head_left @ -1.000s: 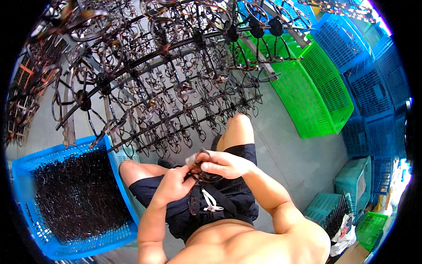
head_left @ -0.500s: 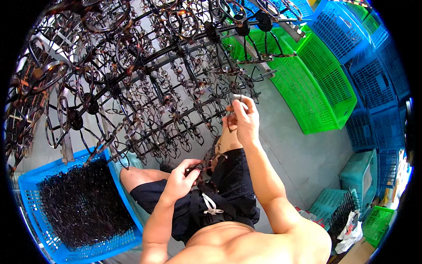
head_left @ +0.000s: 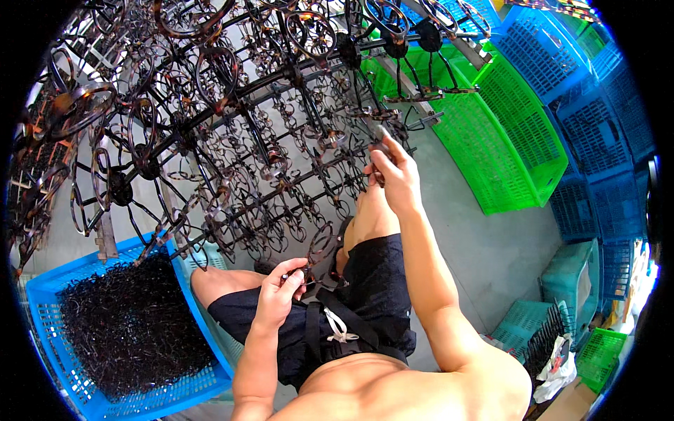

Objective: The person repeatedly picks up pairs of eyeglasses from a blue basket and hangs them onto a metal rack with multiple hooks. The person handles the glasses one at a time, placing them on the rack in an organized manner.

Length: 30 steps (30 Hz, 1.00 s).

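My left hand (head_left: 279, 289), above my lap, is closed on tortoiseshell eyeglass frames (head_left: 323, 245); their rims stick out past the fingers toward the rack. My right hand (head_left: 397, 172) is raised to the near right side of a large rack (head_left: 246, 91), made of dark rods with round hubs. Many brown eyeglass frames (head_left: 311, 34) hang from it. The right fingers are bent together around something small and dark at the rack's edge, which they mostly hide.
At my left stands a blue crate (head_left: 217, 379) heaped with thin dark pieces (head_left: 130, 323). Green crates (head_left: 484, 154) lie beyond the rack's right side, with stacked blue crates (head_left: 593, 140) behind them. Teal baskets (head_left: 572, 277) and a white bag (head_left: 558, 372) are at the lower right.
My left hand has turned, lifting the eyeglass frames so that their rims show upright. My right hand has shifted slightly right, its index finger reaching up to the rack.
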{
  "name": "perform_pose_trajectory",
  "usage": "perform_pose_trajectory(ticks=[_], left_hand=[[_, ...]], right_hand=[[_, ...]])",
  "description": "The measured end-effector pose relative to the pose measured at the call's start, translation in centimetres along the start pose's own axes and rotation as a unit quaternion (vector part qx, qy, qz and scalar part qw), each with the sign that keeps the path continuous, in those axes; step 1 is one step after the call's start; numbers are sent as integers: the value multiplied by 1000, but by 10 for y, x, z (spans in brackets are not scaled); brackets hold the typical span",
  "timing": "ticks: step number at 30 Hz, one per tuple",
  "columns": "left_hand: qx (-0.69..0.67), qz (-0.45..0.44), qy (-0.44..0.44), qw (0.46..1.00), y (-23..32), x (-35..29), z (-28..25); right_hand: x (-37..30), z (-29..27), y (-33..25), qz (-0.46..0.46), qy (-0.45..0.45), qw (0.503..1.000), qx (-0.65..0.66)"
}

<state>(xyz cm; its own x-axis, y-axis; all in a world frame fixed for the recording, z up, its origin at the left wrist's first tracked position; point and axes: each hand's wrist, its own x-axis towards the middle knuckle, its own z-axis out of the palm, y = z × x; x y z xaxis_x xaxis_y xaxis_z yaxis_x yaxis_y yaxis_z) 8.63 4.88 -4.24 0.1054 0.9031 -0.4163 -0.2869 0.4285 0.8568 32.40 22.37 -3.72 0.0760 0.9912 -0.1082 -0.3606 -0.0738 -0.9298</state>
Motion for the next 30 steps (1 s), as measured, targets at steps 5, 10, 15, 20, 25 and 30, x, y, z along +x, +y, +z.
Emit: perform_pose_trajectory(ticks=[5, 10, 15, 20, 25, 30], left_hand=[[31, 32, -1, 999, 5, -4, 1], [30, 40, 16, 999, 4, -7, -5], [20, 46, 34, 998, 2, -11, -12], [14, 56, 45, 997, 7, -14, -14], [-9, 80, 48, 996, 12, -18, -13], [-97, 87, 59, 990, 18, -19, -3]], right_hand=[[4, 10, -2, 24, -26, 998, -54], [8, 16, -6, 53, 42, 998, -11], [0, 22, -14, 55, 54, 993, -85], [1, 37, -13, 9, 80, 983, -164], [20, 39, 14, -77, 170, 968, -167], [26, 32, 37, -134, 170, 973, -82]])
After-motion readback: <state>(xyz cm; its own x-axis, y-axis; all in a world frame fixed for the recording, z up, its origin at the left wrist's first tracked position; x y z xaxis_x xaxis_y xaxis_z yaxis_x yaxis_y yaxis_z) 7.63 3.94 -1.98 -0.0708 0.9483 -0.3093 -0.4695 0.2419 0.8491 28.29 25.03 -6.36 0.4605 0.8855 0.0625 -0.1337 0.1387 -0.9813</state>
